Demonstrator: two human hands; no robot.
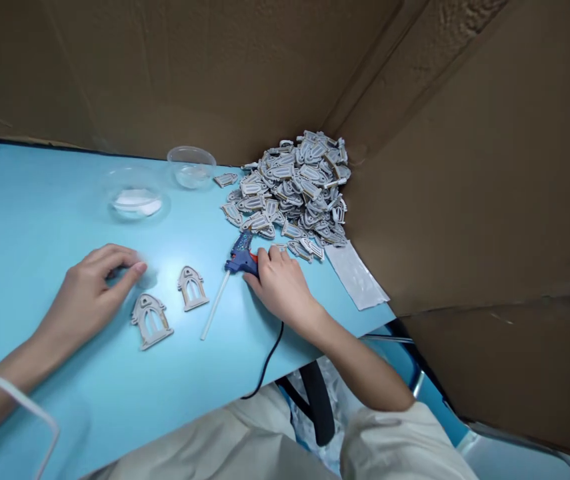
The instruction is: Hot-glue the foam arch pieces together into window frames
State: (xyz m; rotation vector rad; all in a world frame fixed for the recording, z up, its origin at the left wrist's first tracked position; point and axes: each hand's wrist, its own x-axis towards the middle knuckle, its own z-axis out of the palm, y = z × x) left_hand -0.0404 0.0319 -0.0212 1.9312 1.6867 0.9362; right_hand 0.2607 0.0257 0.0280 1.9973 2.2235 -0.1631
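Two arch pieces [152,321] lie before us, the heap [295,187] untouched; our right hand [279,283] clasps the glue gun [241,257], and we cannot tell our left hand [89,290]'s hold.

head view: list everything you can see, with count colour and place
table: one, light blue, under everything
arches: two, grey-tan, flat between the hands
pile: one heap of similar grey pieces, far right corner
gun: one glue gun, blue, by the pile
glue stick: one, whitish, out of the gun's back
cord: one, black, off the near edge
bowls: two, clear, far centre
bag: one, clear, right edge
cardboard: brown, behind and right
left hand: fingers curled, left of arches
right hand: grips gun
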